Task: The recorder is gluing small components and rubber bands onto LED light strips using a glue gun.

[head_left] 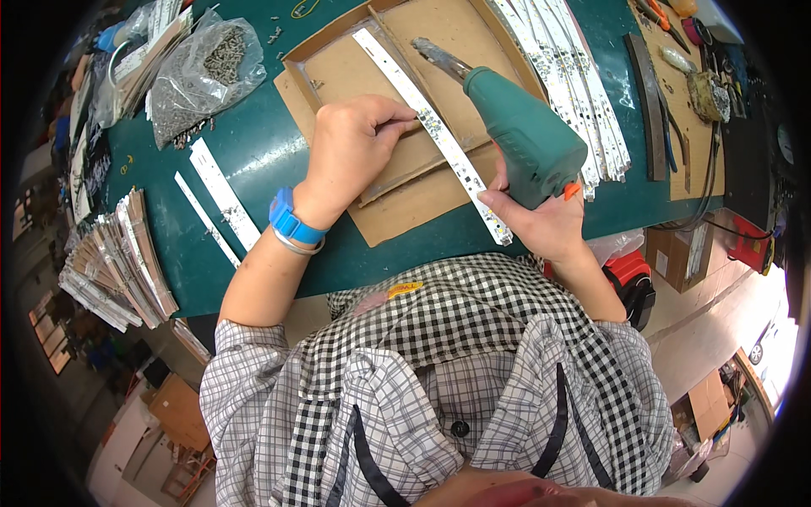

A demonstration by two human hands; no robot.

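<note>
A long white circuit-board strip (441, 139) with small components slants over a shallow cardboard tray (389, 218). My right hand (553, 226) grips a green heat gun (524, 127), its metal nozzle pointing up and left above the tray. The thumb of that hand also presses on the near end of the strip. With thumb and forefinger pinched together, my left hand (348, 148) touches the strip's left edge near its middle. Whatever is between those fingertips is too small to make out.
More white strips (583, 101) lie right of the tray. To the left are two loose strips (224, 198), a plastic bag of small metal parts (211, 80) and a fanned stack of strips (118, 262). Hand tools and a dark metal bar (646, 106) sit at the far right.
</note>
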